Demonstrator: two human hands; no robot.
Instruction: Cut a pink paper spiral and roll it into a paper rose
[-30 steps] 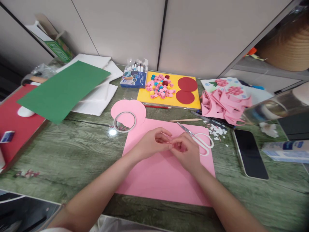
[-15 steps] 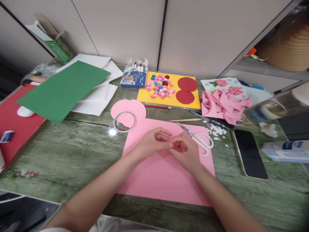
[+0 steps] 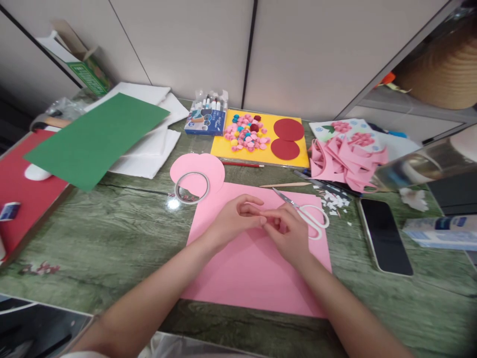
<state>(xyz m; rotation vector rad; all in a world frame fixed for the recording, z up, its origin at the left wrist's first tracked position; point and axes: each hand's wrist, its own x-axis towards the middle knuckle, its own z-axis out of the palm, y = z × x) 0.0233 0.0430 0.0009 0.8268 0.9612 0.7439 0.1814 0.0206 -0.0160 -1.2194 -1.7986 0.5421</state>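
Above the pink paper sheet, my left hand and my right hand meet at the fingertips. Each is closed in a pinch, and whatever lies between the fingers is too small or too hidden to make out. Beside my right hand rest the scissors with white handles, blades pointing up and left. A roll of tape lies at the sheet's upper left corner, over pink paper circles.
A yellow sheet bears small coloured pompom-like balls and red circles. Pink paper scraps, white bits and a phone lie right. Green paper lies left, near a marker box.
My right fingers have shifted slightly against the left fingertips, their pinch looking a little flatter. Everything else stays in place apart from a slight camera shift.
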